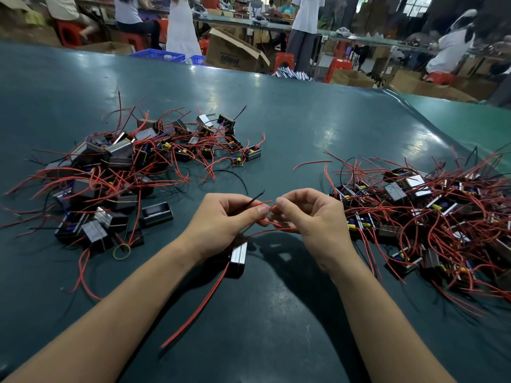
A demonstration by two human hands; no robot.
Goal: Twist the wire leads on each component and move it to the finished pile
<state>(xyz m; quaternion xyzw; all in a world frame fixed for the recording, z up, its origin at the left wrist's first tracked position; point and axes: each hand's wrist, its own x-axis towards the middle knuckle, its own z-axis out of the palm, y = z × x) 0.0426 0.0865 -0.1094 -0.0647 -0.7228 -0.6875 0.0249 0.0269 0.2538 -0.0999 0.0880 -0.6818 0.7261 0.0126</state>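
Note:
A small black component with a silver face (238,258) hangs just below my left wrist, above the green table (276,120). Its red and black wire leads (276,230) run up between my hands. My left hand (221,225) pinches the leads between thumb and fingers, a black tip and a red tip sticking out past them. My right hand (312,217) pinches the red leads close beside the left thumb. Another red lead (193,313) trails down toward me. One pile of components (124,172) lies to the left, another pile (431,217) to the right.
A yellow rubber band (121,251) lies by the left pile. A loose red wire (312,163) rests near the right pile. Beyond the table's far edge are cardboard boxes (232,51), blue crates, red stools and several people at other tables.

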